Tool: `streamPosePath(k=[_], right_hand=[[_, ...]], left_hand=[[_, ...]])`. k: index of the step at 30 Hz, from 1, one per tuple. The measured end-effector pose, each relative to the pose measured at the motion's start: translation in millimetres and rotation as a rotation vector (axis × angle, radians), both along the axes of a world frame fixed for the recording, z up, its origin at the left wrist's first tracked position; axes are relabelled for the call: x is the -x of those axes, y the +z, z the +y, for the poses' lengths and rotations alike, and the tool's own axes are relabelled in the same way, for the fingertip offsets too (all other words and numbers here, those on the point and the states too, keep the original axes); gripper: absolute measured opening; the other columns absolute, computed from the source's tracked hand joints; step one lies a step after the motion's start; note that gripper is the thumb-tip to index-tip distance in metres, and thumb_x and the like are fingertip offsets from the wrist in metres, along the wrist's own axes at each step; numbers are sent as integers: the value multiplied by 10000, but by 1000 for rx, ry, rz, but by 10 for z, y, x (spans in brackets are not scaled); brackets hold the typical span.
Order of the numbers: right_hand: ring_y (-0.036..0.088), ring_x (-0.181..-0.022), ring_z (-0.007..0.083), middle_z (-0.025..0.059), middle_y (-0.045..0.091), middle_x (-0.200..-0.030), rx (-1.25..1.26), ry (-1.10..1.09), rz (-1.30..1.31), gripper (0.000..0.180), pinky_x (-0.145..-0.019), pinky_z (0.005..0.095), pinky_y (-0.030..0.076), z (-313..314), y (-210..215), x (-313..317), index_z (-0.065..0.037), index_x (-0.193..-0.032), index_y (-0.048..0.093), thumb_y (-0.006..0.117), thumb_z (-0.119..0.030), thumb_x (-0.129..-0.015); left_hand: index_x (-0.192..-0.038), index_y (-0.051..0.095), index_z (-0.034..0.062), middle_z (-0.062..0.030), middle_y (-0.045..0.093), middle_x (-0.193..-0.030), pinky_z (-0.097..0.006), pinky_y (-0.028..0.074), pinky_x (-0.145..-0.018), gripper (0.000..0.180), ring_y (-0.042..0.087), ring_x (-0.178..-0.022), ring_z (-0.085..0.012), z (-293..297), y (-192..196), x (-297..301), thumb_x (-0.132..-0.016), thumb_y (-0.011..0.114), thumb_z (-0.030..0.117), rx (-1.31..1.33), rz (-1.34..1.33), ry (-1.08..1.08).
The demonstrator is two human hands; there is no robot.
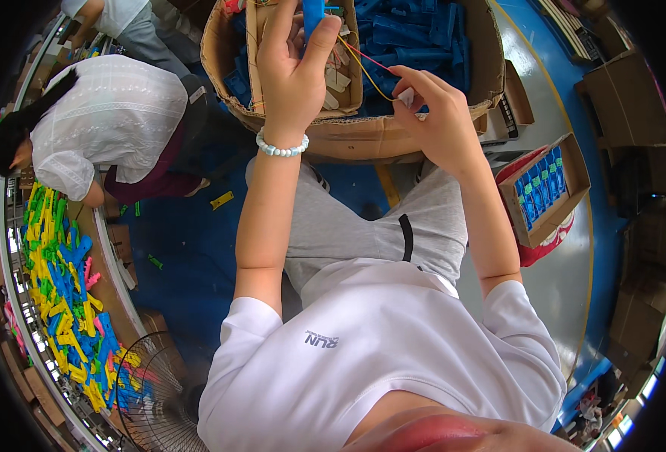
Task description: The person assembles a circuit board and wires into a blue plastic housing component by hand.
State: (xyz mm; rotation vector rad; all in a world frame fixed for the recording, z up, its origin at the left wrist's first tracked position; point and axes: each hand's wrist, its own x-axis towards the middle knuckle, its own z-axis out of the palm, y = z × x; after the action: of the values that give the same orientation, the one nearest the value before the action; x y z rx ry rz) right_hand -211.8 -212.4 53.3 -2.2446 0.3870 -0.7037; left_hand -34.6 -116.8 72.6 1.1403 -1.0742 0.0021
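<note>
Over a large open carton (382, 139), my left hand (297, 71) is closed around a blue plastic piece (314, 13), partly cut off by the top edge of the view. A thin red string (369, 59) and a yellow string (364, 73) run from near it to my right hand (440, 113). There my fingers are pinched on a small whitish piece (406, 96), whose kind I cannot make out. Below my hands, a smaller inner box (352, 111) contains pale flat pieces (336, 80). Many blue plastic parts (416, 34) fill the carton around it.
To the right stands a small carton (576, 187) with a row of blue items (540, 187). At left, a co-worker (114, 113) bends beside a line heaped with coloured plastic pieces (69, 301). A wire-caged fan (156, 388) stands lower left. Another person (133, 30) is farther off.
</note>
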Motion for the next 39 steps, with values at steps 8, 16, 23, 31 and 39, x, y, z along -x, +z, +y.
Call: streamPosePath(k=[8, 16, 23, 31, 39], right_hand=[[668, -914, 252, 118, 661, -1071, 772, -7, -305, 299, -772, 343, 570, -539, 122, -29, -40, -1177, 661, 643, 1, -881], [692, -812, 198, 98, 690, -1014, 476, -103, -891, 251, -683, 258, 560, -533, 226, -137, 4, -997, 705, 783, -8, -758], [682, -772, 245, 138, 693, -840, 375, 18, -961, 249, -661, 284, 549, -346, 166, -231, 28, -908, 682, 807, 31, -692], [665, -789, 246, 96, 651, -778, 626, 41, -868, 264, -626, 300, 545, -328, 259, -207, -1, -865, 685, 782, 29, -621], [665, -876, 258, 137, 668, -878, 497, 188, -691, 196, -693, 298, 550, -338, 164, -155, 19, -913, 690, 744, 85, -736]], left_hand=[[-1365, 460, 30, -151, 648, -1129, -315, 580, -732, 433, 677, -887, -199, 150, -94, 273, -1009, 534, 265, -17, 325, -186], [-1375, 434, 31, -197, 644, -1078, -337, 585, -648, 447, 676, -802, -224, 224, -214, 819, -1015, 519, 282, -122, 777, -436], [-1449, 372, 34, -150, 668, -1035, -319, 578, -624, 503, 678, -748, -196, 297, -275, 1000, -1025, 503, 271, -135, 857, -567], [-1407, 412, 3, -170, 646, -1005, -310, 527, -527, 448, 639, -657, -208, 426, -239, 1071, -1047, 428, 268, -140, 897, -581], [-1433, 406, 11, -157, 646, -993, -291, 535, -524, 461, 637, -656, -176, 479, -273, 1097, -1042, 447, 252, -237, 797, -485]])
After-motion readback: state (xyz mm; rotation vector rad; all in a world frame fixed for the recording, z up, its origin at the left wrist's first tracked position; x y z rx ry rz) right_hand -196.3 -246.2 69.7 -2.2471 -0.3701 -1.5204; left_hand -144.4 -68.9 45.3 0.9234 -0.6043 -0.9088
